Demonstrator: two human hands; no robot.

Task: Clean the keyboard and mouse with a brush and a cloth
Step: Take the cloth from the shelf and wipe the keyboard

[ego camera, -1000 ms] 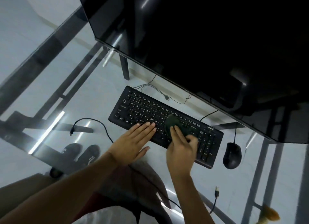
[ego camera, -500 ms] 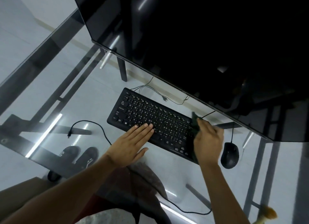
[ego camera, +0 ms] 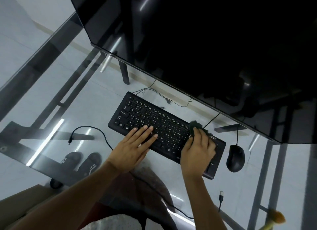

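Note:
A black keyboard (ego camera: 151, 120) lies slanted on the glass desk (ego camera: 51, 96). My left hand (ego camera: 133, 147) rests flat on its near left part, fingers spread over the keys. My right hand (ego camera: 198, 152) presses a dark cloth (ego camera: 197, 126) onto the keyboard's right end; the cloth sticks out beyond my fingertips. A black wired mouse (ego camera: 235, 157) sits just right of the keyboard, untouched. A brush (ego camera: 274, 218) with orange-tan bristles lies at the bottom right edge of the view.
A large dark monitor (ego camera: 205, 41) looms over the back of the desk. Loose cables (ego camera: 89, 128) and a USB plug (ego camera: 221, 198) lie on the glass. Through the glass I see shoes (ego camera: 82, 161), the desk frame and my lap.
My right hand has swept the cloth from the middle of the keyboard to its right end, then back slightly toward me. My left hand has stayed flat on the keys.

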